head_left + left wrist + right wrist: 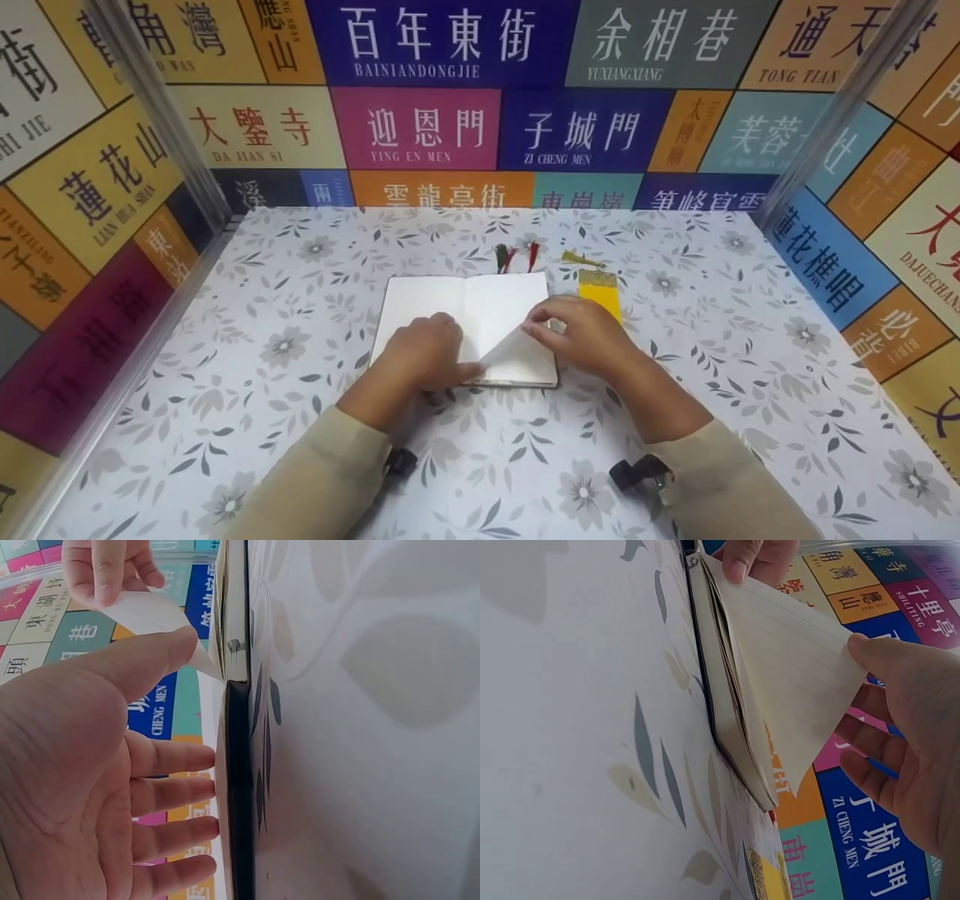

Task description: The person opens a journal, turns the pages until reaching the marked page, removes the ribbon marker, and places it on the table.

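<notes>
A notebook lies open on the patterned tabletop, its pages spread to both sides of the spine. My right hand pinches the outer edge of a page between thumb and fingers. That page is lifted and bends up from the right side, with faint ruled lines showing in the right wrist view. On the left-hand page rests my left hand, its thumb reaching to the spine at the near edge. Its fingers look straight in the left wrist view, with tips against the page. The dark cover lies flat beneath.
Right of the notebook, partly behind my right hand, lies a yellow bookmark with a golden tassel. Red tassels and a dark green tassel poke out past the notebook's far edge. Wall panels with printed signs enclose the table.
</notes>
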The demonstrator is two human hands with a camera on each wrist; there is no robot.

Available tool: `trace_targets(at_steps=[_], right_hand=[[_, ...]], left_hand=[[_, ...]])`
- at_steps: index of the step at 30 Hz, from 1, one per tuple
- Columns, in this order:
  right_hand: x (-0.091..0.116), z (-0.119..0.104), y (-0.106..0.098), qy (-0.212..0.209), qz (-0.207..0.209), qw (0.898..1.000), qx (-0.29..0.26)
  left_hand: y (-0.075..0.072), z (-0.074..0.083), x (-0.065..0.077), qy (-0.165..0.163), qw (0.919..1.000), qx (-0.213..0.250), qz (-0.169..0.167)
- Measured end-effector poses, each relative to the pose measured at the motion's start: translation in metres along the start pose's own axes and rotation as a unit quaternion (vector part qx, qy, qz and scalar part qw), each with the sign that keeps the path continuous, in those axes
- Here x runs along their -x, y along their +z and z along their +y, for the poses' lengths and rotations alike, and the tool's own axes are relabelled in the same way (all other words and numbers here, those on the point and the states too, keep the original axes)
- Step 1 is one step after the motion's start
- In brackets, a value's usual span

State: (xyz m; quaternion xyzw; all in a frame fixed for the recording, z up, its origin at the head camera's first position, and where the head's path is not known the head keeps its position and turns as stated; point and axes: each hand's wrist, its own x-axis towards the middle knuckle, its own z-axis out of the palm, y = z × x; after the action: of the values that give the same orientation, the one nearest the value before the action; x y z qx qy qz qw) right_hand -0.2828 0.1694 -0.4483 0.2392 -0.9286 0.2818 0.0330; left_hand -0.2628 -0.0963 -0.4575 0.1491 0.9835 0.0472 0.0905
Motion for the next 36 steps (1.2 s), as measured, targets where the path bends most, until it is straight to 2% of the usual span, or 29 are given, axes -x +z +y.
trace_targets(at_steps=[7,15,24,32,36], right_hand=[[0.0011,-0.0026,0.0025,-0.033,0.038,0.999,0.001],[0.0016,-0.0034,0.0045,-0.039,0.051,0.998,0.000],[0.0015,-0.0019,0.0063,-0.045,0.012,0.999,-0.003],[0.0005,0.0003,0.0080,-0.036,-0.016,0.999,-0.003],[0.0000,0.0022,0.0096,-0.035,-0.025,0.999,-0.003]], left_hand=[[0.0019,0.0009,-0.0005,0.003,1.0000,0.002,0.008],[0.0035,0.0011,0.0004,-0.004,0.9994,0.024,0.024],[0.0048,0.0001,-0.0008,-0.022,0.9962,0.066,0.053],[0.0036,-0.0021,-0.0014,0.003,0.9926,0.047,0.112],[0.0030,-0.0034,-0.0020,0.009,0.9911,0.051,0.123]])
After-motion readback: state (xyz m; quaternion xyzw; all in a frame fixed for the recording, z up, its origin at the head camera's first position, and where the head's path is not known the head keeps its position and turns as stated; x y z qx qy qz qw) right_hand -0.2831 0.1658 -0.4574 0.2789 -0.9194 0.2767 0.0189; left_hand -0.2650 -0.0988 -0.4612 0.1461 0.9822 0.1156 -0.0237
